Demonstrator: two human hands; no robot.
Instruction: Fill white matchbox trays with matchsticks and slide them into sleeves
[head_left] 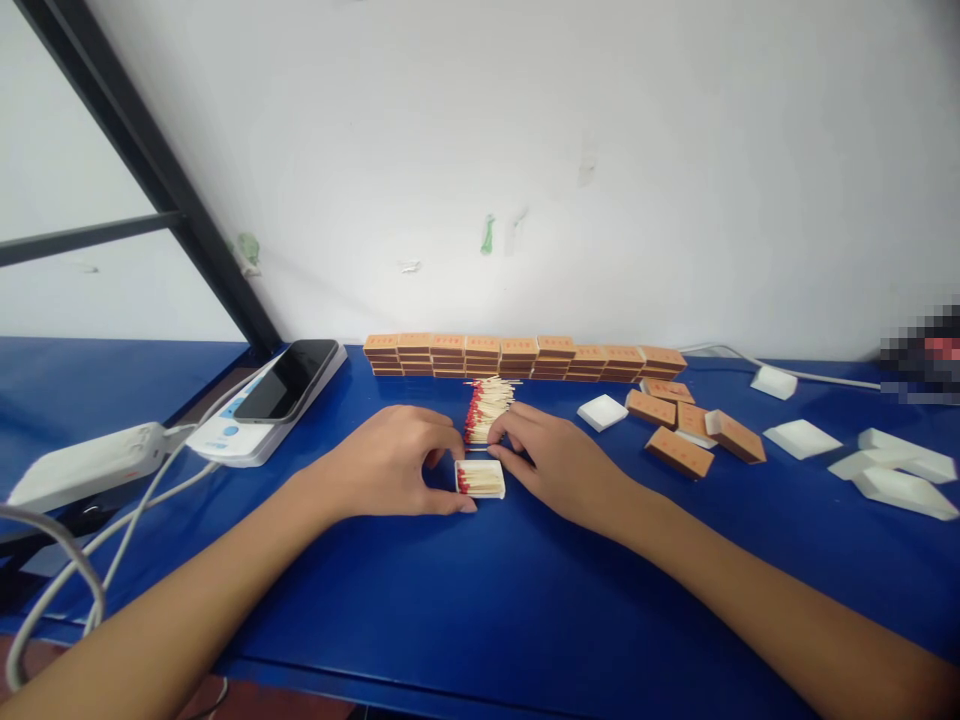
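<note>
A small white matchbox tray (481,492) lies on the blue table with red-headed matches inside. My left hand (405,455) curves around its left end, thumb at the near edge and index finger at the far edge. Just beyond the tray is a pile of loose matches (489,412), red heads to the left. The fingers of my right hand (544,455) are closed in a pinch at the pile's near right side, at the end of a single match (477,449) lying crosswise above the tray.
A long row of stacked matchboxes (448,357) stands along the wall. On the right lie loose orange matchbox sleeves (679,454) and several white trays (802,438). A phone (289,380) rests on a white box at left, beside a power strip (90,465) and cables.
</note>
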